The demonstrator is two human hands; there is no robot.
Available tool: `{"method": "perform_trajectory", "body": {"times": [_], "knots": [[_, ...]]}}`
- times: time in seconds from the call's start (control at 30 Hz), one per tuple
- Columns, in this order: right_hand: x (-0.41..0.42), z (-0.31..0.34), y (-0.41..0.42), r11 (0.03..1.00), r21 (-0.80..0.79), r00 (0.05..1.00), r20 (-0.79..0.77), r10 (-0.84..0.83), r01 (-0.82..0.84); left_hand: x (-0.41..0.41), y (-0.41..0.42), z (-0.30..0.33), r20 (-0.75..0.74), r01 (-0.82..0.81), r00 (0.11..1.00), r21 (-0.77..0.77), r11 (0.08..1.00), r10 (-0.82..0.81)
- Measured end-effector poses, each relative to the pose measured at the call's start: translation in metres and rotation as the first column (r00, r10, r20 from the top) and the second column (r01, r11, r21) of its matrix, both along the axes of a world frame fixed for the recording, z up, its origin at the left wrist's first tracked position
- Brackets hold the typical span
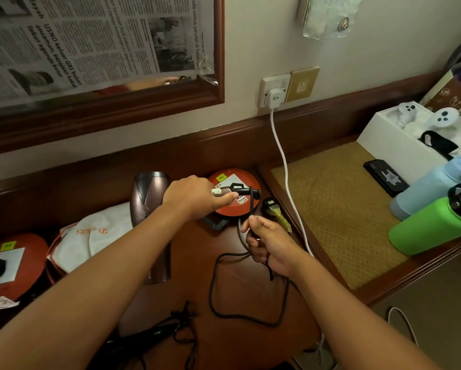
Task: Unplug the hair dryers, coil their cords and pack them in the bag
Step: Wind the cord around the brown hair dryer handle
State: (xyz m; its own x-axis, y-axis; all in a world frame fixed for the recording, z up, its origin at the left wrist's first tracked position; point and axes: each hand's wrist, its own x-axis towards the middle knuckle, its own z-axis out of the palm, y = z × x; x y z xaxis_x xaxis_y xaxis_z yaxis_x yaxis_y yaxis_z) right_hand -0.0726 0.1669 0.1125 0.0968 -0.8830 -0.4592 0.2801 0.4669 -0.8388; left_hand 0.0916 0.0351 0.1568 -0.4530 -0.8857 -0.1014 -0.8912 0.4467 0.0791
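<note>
Fingers [253, 228] of right hand [270, 247] pinch black cord [224, 263]; left hand [192, 196] grips dryer handle [246, 193].

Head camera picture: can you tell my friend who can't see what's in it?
A left hand holds a brown hair dryer by its handle while the right hand grips its black cord above a wooden desk. An orange cord reel sits behind.

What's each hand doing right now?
Left hand: grips the brown hair dryer by its handle.
Right hand: holds the black cord.
</note>
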Motion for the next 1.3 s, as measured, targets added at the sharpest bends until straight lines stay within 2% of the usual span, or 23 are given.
{"method": "perform_trajectory", "body": {"times": [0.2, 0.27, 0.53, 0.77, 0.97, 1.17, 1.3], "knots": [[-0.001, -0.008, -0.003, 0.999, 0.035, 0.973, 0.231, -0.026, 0.018, -0.004, 0.004, 0.004, -0.026, 0.029, 0.999, 0.025, 0.999, -0.028], [-0.002, -0.011, -0.005, 0.999, 0.044, 0.968, 0.251, -0.032, 0.022, -0.005, 0.004, 0.005, -0.031, 0.058, 0.998, 0.043, 0.997, -0.057], [-0.015, -0.016, -0.018, 0.994, 0.097, 0.996, 0.08, 0.048, -0.056, 0.001, 0.005, 0.008, -0.051, 0.106, 0.993, 0.077, 0.991, -0.103], [-0.03, -0.006, -0.035, 0.983, 0.097, 0.983, -0.086, 0.163, -0.154, 0.01, 0.007, 0.015, -0.048, 0.159, 0.987, 0.106, 0.982, -0.155], [-0.057, 0.016, -0.059, 0.976, 0.083, 0.941, -0.263, 0.215, -0.2, 0.014, 0.008, 0.024, 0.077, 0.234, 0.967, 0.094, 0.968, -0.241], [-0.061, 0.053, -0.082, 0.967, 0.052, 0.8, -0.553, 0.235, -0.248, 0.008, 0.01, 0.026, 0.166, 0.302, 0.94, -0.002, 0.953, -0.297], [-0.049, 0.075, -0.084, 0.946, -0.077, 0.539, -0.835, 0.111, -0.315, 0.006, 0.006, 0.026, 0.205, 0.291, 0.937, -0.008, 0.957, -0.283]]}}
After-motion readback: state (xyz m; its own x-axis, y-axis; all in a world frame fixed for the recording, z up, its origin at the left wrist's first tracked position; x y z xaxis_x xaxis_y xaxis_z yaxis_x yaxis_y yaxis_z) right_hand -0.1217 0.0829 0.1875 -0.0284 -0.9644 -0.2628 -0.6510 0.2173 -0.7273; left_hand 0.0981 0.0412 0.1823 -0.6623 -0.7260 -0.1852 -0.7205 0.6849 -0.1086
